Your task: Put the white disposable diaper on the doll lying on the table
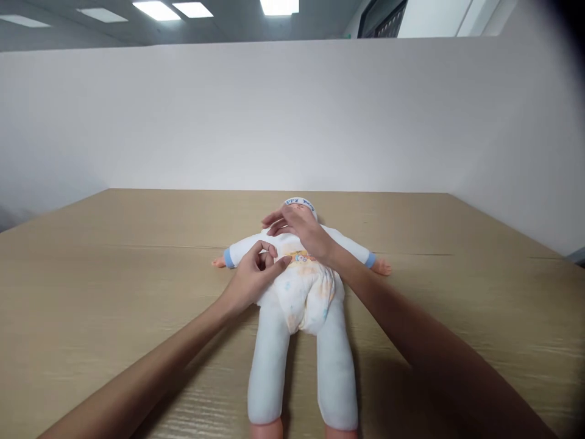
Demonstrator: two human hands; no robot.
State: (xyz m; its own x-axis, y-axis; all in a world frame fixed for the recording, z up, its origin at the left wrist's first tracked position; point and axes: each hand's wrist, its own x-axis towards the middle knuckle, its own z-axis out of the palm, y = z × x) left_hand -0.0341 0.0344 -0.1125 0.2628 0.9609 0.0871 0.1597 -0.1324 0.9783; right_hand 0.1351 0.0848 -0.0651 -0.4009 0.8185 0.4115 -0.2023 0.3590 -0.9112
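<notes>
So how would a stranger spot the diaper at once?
On the wood-grain table lies a baby doll on its back, legs toward the camera. The diaper wraps its hips. Unlike those plain white cloth legs, it has orange and blue markings and a cartoon strip at the waist.

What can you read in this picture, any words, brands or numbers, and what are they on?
"ppy Ba", on the white cap; the lettering's ends are unclear.
No legible text on the diaper waistband: its colorful print is too small and blurred.
</notes>
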